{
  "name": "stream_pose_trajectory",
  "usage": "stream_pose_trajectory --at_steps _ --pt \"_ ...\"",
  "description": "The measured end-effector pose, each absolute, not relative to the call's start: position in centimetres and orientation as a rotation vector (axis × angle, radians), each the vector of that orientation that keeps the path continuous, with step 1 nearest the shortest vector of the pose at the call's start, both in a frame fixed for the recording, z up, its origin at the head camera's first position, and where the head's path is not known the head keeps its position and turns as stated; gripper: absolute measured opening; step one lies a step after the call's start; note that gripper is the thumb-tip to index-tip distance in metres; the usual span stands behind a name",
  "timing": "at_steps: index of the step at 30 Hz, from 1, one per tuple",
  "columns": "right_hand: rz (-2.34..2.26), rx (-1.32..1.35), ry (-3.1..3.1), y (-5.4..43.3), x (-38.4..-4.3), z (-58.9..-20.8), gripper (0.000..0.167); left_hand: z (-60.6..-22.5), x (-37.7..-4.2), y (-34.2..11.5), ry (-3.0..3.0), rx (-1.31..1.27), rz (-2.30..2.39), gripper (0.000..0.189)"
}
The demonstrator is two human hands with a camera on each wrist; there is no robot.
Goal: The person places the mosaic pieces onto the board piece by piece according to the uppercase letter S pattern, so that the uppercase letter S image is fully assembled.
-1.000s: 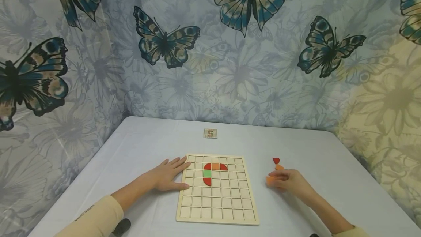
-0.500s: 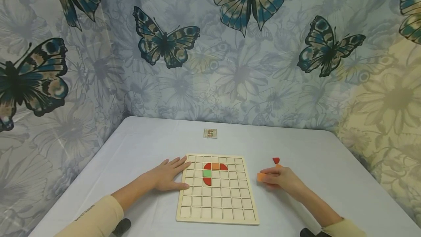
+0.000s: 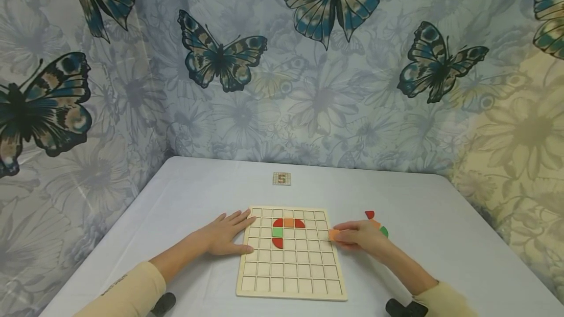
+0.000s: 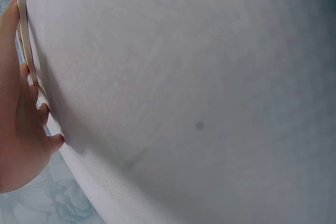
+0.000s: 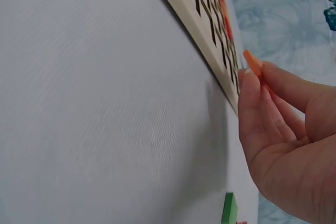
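Observation:
A pale wooden grid board lies on the white table. In its upper cells sit red rounded pieces, an orange square and a green square. My left hand rests with spread fingers on the board's left edge. My right hand pinches an orange tile between thumb and fingers, right at the board's right edge. The right wrist view shows that orange tile gripped at the fingertips, beside the board's rim.
Right of the board lie a red piece, an orange piece partly behind the right hand, and a green piece. A small card with a grid and an S-like figure lies at the back. A patterned butterfly curtain stands behind the table.
My right hand has moved left with the orange tile, from beside the loose pieces to the board's right edge. The green piece has come into sight. My left hand stays put.

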State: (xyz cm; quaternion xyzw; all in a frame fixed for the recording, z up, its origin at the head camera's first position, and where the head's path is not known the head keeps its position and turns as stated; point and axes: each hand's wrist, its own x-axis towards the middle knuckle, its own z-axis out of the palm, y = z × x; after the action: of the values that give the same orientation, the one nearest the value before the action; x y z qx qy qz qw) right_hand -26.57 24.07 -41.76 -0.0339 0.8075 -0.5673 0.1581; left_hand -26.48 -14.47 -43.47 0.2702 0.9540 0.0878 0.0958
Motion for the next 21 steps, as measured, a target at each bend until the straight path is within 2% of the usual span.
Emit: stream_pose_trajectory --at_steps 21 --pt "-1.642 -0.109 2.194 19.6 -26.7 -41.4 0.035 -43.5 -26.5 -14.5 2.831 0.801 0.257 0.089"
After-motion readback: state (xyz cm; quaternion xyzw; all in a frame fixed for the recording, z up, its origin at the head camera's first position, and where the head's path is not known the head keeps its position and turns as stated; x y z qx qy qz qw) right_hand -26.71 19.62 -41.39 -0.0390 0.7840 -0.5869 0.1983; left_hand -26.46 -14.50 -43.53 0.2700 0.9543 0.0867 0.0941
